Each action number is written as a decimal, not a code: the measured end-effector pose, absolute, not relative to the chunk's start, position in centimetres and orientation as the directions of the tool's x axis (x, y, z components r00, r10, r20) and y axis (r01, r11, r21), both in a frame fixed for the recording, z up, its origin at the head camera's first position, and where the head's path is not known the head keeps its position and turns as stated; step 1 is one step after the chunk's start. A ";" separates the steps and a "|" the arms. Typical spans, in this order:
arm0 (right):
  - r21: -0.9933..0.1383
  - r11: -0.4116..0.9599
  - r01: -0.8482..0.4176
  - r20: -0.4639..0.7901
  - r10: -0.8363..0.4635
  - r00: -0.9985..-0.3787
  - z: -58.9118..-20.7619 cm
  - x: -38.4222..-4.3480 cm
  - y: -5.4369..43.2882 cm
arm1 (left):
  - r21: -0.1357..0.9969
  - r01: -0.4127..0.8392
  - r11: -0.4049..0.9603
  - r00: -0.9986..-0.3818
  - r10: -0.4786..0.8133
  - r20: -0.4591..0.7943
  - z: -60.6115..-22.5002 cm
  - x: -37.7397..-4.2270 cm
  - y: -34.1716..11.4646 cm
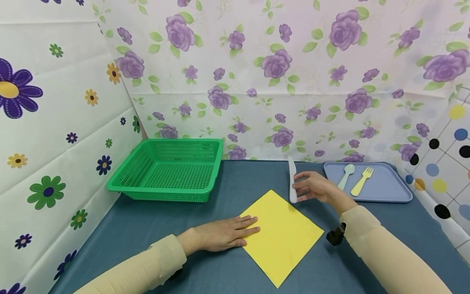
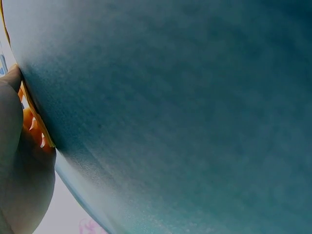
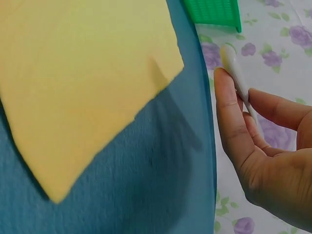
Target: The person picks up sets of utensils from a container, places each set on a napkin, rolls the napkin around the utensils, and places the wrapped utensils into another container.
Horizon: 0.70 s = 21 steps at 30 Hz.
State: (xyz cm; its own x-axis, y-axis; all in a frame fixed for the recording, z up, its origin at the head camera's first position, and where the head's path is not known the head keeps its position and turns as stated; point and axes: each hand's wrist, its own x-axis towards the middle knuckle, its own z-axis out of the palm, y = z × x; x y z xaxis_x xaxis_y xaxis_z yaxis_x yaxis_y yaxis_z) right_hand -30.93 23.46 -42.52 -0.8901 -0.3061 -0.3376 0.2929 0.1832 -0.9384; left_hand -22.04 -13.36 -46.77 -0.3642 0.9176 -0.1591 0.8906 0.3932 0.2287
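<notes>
Blue tabletop [image 1: 249,179], white knife [image 1: 292,181] in right grip [image 1: 315,187]

I see a free lane across the blue tablecloth [image 1: 251,175], between green plastic basket [image 1: 165,196] and yellow square sheet [image 1: 282,241]; floral backdrop [image 1: 253,118] walls its far end, left hand [image 1: 227,233] and left sleeve [image 1: 147,263] bar the near one. Right hand [image 1: 313,187], holding white plastic knife [image 1: 291,179], blocks sheet-to-tray crossing. Blue tray [image 1: 389,183]: spoon [image 1: 346,175], fork [image 1: 362,181] crowd left half; right half free.

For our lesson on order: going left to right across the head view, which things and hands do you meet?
Green basket → left hand → white knife → right hand → pale green spoon → yellow fork
</notes>
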 end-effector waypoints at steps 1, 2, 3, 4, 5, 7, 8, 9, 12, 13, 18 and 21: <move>-0.938 0.186 0.291 -0.337 -0.307 -0.890 -42.6 -30.9 23.3 | 0.227 0.891 0.392 -0.364 0.918 -0.158 -46.8 -22.0 -13.4; -0.938 0.190 0.290 -0.338 -0.309 -0.889 -42.6 -30.9 23.1 | 0.225 0.892 0.392 -0.363 0.918 -0.157 -46.8 -22.0 -13.3; -0.938 0.193 0.289 -0.338 -0.312 -0.888 -42.7 -30.8 23.0 | 0.226 0.892 0.392 -0.364 0.918 -0.156 -46.8 -22.0 -13.3; -0.938 0.197 0.285 -0.336 -0.314 -0.888 -42.8 -30.8 22.8 | 0.226 0.892 0.392 -0.364 0.918 -0.155 -46.8 -22.0 -13.3; -0.938 0.199 0.283 -0.335 -0.315 -0.888 -42.8 -30.8 22.6 | 0.226 0.891 0.393 -0.365 0.918 -0.155 -46.8 -22.0 -13.3; -0.938 0.201 0.281 -0.334 -0.319 -0.887 -43.0 -30.7 22.3 | 0.227 0.891 0.394 -0.366 0.917 -0.155 -46.8 -22.0 -13.3; -0.938 0.202 0.281 -0.334 -0.321 -0.886 -43.1 -30.7 22.2 | 0.228 0.890 0.395 -0.367 0.917 -0.156 -46.8 -22.0 -13.3; -0.938 0.203 0.280 -0.334 -0.324 -0.885 -43.1 -30.7 22.0 | 0.229 0.889 0.396 -0.368 0.916 -0.157 -46.8 -22.0 -13.3; -0.938 0.204 0.282 -0.337 -0.330 -0.882 -43.3 -30.5 21.6 | 0.228 0.888 0.398 -0.370 0.915 -0.160 -46.8 -22.0 -13.3; -0.937 0.206 0.282 -0.337 -0.332 -0.881 -43.3 -30.5 21.5 | 0.229 0.888 0.399 -0.370 0.915 -0.161 -46.8 -22.0 -13.3; -0.935 0.214 0.282 -0.340 -0.330 -0.881 -43.4 -30.2 20.8 | 0.235 0.886 0.399 -0.368 0.915 -0.165 -46.9 -22.1 -13.3; -0.935 0.225 0.275 -0.339 -0.333 -0.880 -43.5 -30.2 20.4 | 0.251 0.880 0.403 -0.372 0.914 -0.165 -47.0 -22.1 -13.4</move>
State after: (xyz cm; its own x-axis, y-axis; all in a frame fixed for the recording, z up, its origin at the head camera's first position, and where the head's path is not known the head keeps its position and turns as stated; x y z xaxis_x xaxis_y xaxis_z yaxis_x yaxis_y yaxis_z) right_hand -30.15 20.44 -43.48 -0.8801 -0.3325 -0.3388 0.2750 0.2246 -0.9348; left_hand -22.13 -13.37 -46.97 -0.3717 0.9135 -0.1652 0.8799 0.4034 0.2510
